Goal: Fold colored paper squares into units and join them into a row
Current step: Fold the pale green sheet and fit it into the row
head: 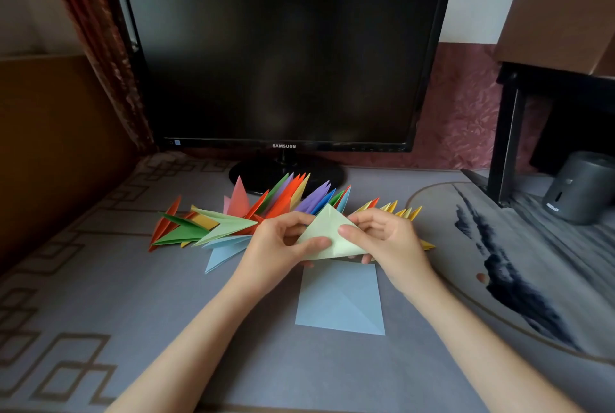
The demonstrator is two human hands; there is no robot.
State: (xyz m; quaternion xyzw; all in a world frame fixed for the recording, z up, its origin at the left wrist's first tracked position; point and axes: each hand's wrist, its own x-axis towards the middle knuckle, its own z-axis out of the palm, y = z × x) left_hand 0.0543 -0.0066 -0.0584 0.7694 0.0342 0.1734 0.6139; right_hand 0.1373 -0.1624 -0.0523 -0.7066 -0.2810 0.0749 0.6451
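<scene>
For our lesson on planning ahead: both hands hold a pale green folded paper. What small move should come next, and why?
Probably fold the pale green paper narrower: the left hand and right hand pinch it as a wide triangle, while the units in the row behind are slim points.

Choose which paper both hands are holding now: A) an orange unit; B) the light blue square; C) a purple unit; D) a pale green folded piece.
D: the left hand and the right hand pinch the pale green folded piece, while the light blue square lies flat below them.
</scene>
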